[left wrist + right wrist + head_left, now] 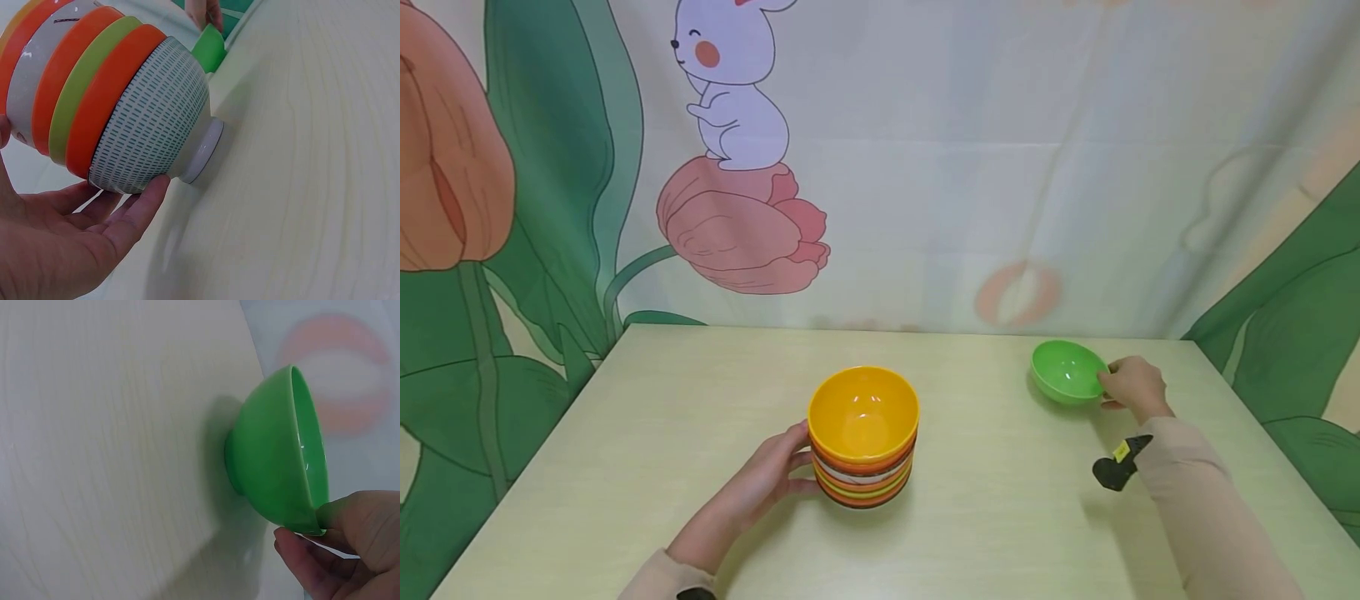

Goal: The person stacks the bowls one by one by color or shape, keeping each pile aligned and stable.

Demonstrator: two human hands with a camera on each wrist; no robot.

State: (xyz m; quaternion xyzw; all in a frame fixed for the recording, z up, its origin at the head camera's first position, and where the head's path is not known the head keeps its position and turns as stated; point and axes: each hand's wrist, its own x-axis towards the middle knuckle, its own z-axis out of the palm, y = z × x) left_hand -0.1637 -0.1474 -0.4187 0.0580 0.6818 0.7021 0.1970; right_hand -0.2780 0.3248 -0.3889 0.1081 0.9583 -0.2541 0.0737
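A stack of nested bowls point(863, 479) is near the middle of the table, a yellow bowl point(863, 408) on top. Below it come orange, grey-white and lime ones, and the lowest bowl point(153, 119) is white with teal dashes. My left hand point(767, 479) holds the stack from its left side, fingers spread along the bowls. Farther right, my right hand point(1138, 387) pinches the rim of a green bowl point(1063, 379) between thumb and fingers. In the right wrist view the green bowl point(272, 447) is upright, its inside mostly hidden.
The pale wooden table point(985, 500) runs back to a printed curtain point(925, 167) with a rabbit and tulips. A black strap with a yellow tag point(1122, 452) sits at the right sleeve. Bare tabletop lies between the stack and the green bowl.
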